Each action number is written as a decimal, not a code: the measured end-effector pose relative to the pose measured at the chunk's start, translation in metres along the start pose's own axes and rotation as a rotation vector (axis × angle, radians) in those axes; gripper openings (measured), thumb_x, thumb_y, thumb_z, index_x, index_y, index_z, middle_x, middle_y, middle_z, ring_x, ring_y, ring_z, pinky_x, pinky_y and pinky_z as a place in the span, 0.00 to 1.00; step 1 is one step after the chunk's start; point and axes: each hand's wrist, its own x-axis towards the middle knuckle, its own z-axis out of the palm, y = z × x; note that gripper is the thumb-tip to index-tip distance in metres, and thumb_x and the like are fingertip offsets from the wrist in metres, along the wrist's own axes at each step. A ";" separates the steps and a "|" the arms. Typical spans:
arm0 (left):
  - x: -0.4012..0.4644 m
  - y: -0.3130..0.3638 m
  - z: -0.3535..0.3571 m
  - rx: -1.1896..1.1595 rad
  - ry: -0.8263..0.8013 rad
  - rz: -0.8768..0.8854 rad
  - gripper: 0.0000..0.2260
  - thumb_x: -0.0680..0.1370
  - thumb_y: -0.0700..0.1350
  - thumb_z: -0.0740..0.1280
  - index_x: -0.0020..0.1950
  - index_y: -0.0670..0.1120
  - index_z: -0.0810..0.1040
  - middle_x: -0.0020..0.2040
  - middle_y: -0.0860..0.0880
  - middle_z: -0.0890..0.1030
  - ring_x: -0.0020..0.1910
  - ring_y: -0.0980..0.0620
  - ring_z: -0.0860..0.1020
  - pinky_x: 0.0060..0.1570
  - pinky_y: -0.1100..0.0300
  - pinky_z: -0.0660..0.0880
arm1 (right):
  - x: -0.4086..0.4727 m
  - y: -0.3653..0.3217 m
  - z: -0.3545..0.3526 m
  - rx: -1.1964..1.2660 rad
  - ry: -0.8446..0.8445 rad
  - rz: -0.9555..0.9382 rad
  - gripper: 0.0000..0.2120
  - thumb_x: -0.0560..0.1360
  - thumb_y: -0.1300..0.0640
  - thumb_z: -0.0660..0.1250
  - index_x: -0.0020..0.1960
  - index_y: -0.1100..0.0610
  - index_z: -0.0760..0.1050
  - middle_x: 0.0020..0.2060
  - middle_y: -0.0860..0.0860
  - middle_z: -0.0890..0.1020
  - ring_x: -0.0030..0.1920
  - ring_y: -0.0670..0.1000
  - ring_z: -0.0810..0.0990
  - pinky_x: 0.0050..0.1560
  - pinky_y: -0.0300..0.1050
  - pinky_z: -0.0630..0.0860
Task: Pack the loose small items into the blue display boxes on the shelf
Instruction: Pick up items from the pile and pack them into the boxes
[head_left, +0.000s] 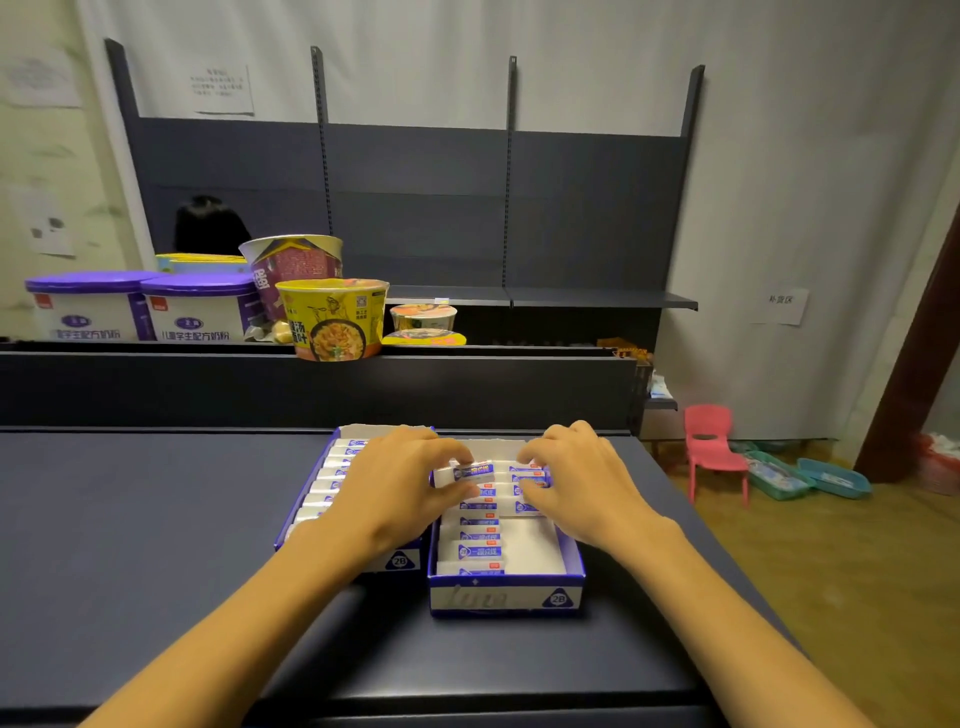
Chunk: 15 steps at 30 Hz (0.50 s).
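across the lower half of the frame runs a dark blue shelf top (130, 519), and two blue display boxes sit side by side on it near the centre: the left box (311, 512) full of erasers in rows, the right box (506, 597) partly filled, with bare white bottom in its lower right part. behind, in the middle left of the frame, another shelf carries two purple-lidded tubs (140, 306) and noodle cups, one yellow cup (332, 325) at its front edge. a pink chair (714, 452) and teal trays (808, 478) stand on the wooden floor at the right. the left hand (400, 488) reaches over the left box and pinches one eraser (462, 474) between thumb and fingers, above the right box's far end. the right hand (582, 483) hovers over the right box, its curled fingers gripping erasers in the far rows.
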 end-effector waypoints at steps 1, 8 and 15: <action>0.001 0.001 0.000 0.000 -0.009 0.004 0.16 0.75 0.59 0.66 0.60 0.56 0.78 0.57 0.54 0.79 0.56 0.56 0.74 0.55 0.61 0.72 | 0.000 0.002 0.002 0.034 0.020 0.019 0.17 0.77 0.47 0.65 0.64 0.49 0.74 0.61 0.46 0.76 0.61 0.47 0.69 0.59 0.42 0.69; 0.009 0.009 0.002 0.035 -0.067 0.036 0.14 0.74 0.58 0.68 0.57 0.56 0.78 0.52 0.55 0.80 0.50 0.57 0.72 0.51 0.60 0.73 | 0.000 0.019 0.028 0.443 0.326 0.190 0.08 0.75 0.54 0.69 0.51 0.57 0.78 0.50 0.51 0.79 0.51 0.48 0.77 0.44 0.36 0.73; 0.018 0.017 0.007 0.005 -0.094 0.050 0.14 0.74 0.57 0.68 0.58 0.56 0.77 0.54 0.57 0.81 0.51 0.58 0.73 0.48 0.62 0.72 | -0.001 0.036 0.032 0.446 0.418 0.273 0.04 0.76 0.58 0.66 0.48 0.58 0.79 0.47 0.53 0.79 0.48 0.48 0.76 0.38 0.28 0.66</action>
